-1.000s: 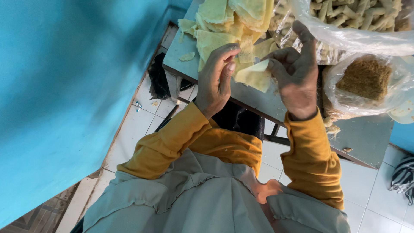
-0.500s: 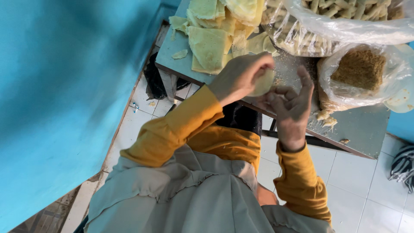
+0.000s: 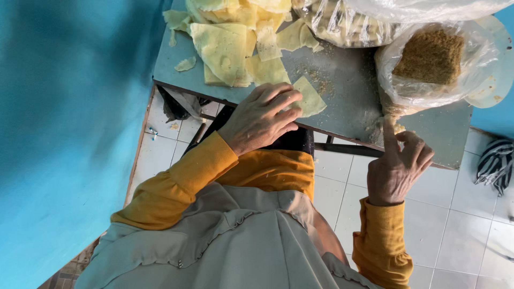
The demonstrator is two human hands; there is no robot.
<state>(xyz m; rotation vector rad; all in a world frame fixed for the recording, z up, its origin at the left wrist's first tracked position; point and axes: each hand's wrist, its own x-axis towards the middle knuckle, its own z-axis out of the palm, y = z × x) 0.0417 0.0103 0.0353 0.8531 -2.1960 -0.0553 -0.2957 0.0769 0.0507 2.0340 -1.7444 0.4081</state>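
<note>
Pressing a pale wrapper [image 3: 308, 99] flat, the left hand [image 3: 259, 118] lies unclenched; right hand [image 3: 396, 168] fingers grasp nothing.

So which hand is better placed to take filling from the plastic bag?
Right hand: its raised finger is beside the bag of brown filling, while the left hand lies flat on a yellow dough sheet farther away.
</note>
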